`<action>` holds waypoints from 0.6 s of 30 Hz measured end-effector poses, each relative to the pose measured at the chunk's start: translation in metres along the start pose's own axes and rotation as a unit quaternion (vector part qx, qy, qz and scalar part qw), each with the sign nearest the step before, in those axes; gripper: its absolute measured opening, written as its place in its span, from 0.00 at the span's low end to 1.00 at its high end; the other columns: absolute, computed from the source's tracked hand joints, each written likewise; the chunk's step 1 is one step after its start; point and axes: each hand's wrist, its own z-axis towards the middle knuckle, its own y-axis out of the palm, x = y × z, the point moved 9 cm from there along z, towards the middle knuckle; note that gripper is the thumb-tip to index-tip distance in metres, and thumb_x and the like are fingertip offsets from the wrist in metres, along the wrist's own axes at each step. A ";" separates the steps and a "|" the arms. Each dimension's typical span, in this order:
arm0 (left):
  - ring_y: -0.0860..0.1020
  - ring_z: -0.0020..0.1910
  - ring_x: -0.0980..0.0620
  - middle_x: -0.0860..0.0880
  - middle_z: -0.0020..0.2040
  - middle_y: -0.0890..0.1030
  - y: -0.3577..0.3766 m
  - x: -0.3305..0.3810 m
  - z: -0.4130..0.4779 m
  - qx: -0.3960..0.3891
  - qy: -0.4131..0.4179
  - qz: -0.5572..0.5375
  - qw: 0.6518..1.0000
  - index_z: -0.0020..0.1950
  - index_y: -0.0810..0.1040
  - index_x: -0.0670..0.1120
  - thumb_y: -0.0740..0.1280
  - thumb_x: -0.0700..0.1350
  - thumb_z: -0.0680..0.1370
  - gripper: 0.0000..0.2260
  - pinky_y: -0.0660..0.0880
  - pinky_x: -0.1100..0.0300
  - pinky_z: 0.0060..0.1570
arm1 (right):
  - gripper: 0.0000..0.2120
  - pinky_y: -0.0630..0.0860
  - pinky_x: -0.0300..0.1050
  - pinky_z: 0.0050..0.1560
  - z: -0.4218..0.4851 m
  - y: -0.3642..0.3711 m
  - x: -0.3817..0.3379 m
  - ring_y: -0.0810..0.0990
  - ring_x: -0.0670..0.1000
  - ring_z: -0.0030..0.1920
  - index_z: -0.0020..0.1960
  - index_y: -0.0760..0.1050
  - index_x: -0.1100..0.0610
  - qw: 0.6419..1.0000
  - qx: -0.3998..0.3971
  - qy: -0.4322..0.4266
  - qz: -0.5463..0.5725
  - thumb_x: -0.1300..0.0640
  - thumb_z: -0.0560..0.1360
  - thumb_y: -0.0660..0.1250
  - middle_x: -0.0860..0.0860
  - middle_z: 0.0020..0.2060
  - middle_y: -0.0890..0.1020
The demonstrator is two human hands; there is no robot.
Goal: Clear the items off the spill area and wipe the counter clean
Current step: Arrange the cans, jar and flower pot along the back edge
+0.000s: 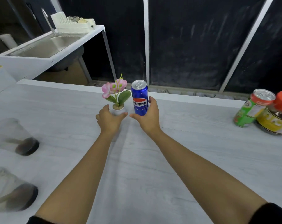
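Reaching across the tabletop (185,151), the left hand (108,118) is cupping the flower pot (118,109) and the right hand (149,114) is wrapping the blue can (140,98); standing nearly touching, either could be tipping its neighbour when lifted.

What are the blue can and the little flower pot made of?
The Pepsi can looks like thin metal, probably aluminium: its silver top with a pull tab shines, and the blue wall is glossy. The small white pot looks like glazed ceramic, smooth and faintly shiny, though plastic is possible.
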 end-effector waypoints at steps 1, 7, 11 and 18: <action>0.67 0.66 0.43 0.46 0.65 0.75 0.002 0.003 0.002 -0.001 0.009 -0.014 1.000 0.69 0.70 0.44 0.76 0.59 0.65 0.38 0.71 0.47 0.60 | 0.44 0.75 0.50 0.62 0.004 0.002 0.002 0.71 0.52 0.65 0.71 0.60 0.53 1.000 0.011 -0.003 -0.005 0.55 0.62 0.80 0.50 0.66 0.71; 0.76 0.47 0.51 0.50 0.48 0.80 0.002 0.017 -0.001 0.023 0.031 -0.107 0.994 0.55 0.80 0.41 0.76 0.48 0.69 0.19 0.69 0.61 0.43 | 0.33 0.78 0.47 0.57 0.009 -0.009 0.002 0.75 0.49 0.59 0.66 0.67 0.53 0.997 0.069 -0.028 -0.016 0.56 0.66 0.78 0.49 0.60 0.77; 0.75 0.46 0.52 0.51 0.48 0.78 0.009 0.040 -0.013 0.023 0.063 -0.113 0.991 0.54 0.80 0.43 0.76 0.50 0.68 0.19 0.70 0.60 0.45 | 0.33 0.77 0.44 0.58 -0.001 -0.040 0.008 0.75 0.48 0.58 0.67 0.68 0.53 0.994 0.106 -0.019 0.001 0.56 0.66 0.78 0.49 0.59 0.77; 0.79 0.46 0.52 0.50 0.49 0.81 0.070 0.109 -0.058 -0.076 0.105 -0.140 0.982 0.55 0.79 0.43 0.78 0.49 0.67 0.20 0.75 0.60 0.47 | 0.32 0.78 0.46 0.58 -0.015 -0.143 0.009 0.76 0.49 0.57 0.67 0.69 0.56 0.983 0.183 -0.011 0.025 0.61 0.66 0.77 0.51 0.59 0.78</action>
